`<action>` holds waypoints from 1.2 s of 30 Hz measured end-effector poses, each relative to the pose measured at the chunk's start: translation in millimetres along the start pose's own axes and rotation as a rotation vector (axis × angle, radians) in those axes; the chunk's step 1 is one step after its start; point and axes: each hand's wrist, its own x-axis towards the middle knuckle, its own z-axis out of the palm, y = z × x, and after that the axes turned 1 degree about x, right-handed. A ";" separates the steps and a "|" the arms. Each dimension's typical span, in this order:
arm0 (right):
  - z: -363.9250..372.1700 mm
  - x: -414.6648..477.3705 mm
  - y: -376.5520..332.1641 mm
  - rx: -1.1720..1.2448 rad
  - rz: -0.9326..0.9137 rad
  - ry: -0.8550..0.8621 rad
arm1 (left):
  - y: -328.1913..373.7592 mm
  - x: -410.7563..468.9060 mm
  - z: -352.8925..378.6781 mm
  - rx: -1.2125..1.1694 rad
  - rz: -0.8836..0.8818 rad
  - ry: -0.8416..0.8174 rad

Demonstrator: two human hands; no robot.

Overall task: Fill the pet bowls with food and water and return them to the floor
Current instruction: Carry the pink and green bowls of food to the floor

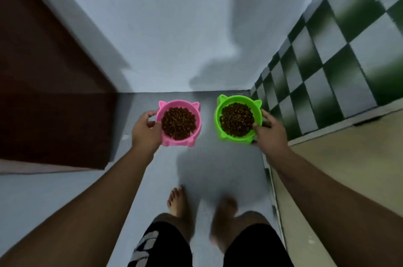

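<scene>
The left hand [145, 130] grips the pink bowl [178, 143] by its left rim, thumb over the edge. The right hand [269, 135] grips the green bowl [235, 99] likewise on its right side. Both bowls are heaped with kibble [178, 123] and seem to be held above the floor's [218, 168] far edge, by the wall. Lowering likely comes next: keep both rims level, bend the knees, and set the bowls flat before letting go.

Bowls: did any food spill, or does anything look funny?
Nothing stands out. The left hand holds the pink bowl and the right hand the green bowl, both roughly level, kibble inside, none seen on the floor.
</scene>
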 end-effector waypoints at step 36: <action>208.3 525.7 321.4 -0.497 -0.063 0.059 | -260.1 481.2 299.4 0.216 -0.092 0.199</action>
